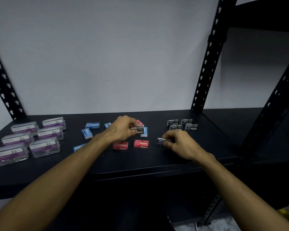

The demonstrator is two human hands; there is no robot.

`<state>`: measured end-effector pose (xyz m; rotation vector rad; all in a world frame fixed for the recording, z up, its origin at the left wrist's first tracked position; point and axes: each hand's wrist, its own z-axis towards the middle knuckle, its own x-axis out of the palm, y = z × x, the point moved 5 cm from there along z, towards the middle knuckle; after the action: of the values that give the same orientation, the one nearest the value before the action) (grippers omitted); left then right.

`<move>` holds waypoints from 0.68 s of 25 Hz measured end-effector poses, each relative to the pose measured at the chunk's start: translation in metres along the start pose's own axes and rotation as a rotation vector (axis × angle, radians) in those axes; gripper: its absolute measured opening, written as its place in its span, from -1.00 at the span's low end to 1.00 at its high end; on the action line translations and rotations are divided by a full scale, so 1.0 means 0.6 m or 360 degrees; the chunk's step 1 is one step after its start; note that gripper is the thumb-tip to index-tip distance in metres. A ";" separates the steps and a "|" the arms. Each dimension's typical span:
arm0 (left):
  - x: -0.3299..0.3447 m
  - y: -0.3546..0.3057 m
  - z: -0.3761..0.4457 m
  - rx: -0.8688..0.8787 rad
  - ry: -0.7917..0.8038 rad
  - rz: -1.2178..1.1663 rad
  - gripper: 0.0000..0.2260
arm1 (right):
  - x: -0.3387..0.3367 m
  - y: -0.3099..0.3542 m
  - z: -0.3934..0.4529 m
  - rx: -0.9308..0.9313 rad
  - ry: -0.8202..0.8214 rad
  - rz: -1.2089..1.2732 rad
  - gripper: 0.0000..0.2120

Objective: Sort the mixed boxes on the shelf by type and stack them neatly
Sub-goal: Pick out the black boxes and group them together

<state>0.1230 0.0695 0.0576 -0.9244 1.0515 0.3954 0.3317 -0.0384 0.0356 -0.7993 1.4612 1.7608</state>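
Right hand (177, 144) pinching a black staple box (162, 141) between thumb and fingers, low over the shelf (157, 165), near the sorted black group (182, 125) at the right rear; probably held by its short end so as to be slid in beside its own kind. Left hand (122, 129) curled around another black staple box (138, 130), fingers closed on its sides, lifted or tipped over the muddle in the middle; likely plucked out from among the colours where it does not belong. Underneath and just beside that grip, a red box (139, 122) tilted at the rear and a pale blue box (144, 132) touching the held one. Nearer the front edge, two red staple boxes (130, 145) lying flat, side by side but apart, white lettering upward. Further left, blue boxes (88, 130) scattered at odd angles, one partly hidden behind the left forearm. At the far left, clear clip cases (32, 139) with purple labels, set in two tidy rows, seemingly done with. Small, rectangular cardboard throughout the staples, printed alike, differing only in colour; black ones hard to make out against the dark shelf. Reds and blues not yet stacked.
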 end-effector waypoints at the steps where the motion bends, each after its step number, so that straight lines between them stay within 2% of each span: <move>1: 0.001 -0.013 0.004 0.0017 -0.0012 -0.0035 -0.86 | -0.012 -0.010 0.001 0.0015 -0.0027 -0.0019 -0.96; 8: 0.048 -0.103 0.036 0.0098 0.0010 -0.0162 -0.87 | -0.096 -0.092 -0.001 0.0143 -0.0145 -0.0193 -0.91; 17: 0.135 -0.169 0.081 0.0135 0.0096 -0.0105 -0.90 | -0.128 -0.165 0.009 0.0210 -0.0032 -0.0357 -0.92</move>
<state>0.2573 0.0393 0.0425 -0.8976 1.0820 0.2675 0.4566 -0.0316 0.0451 -0.8388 1.3998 1.4861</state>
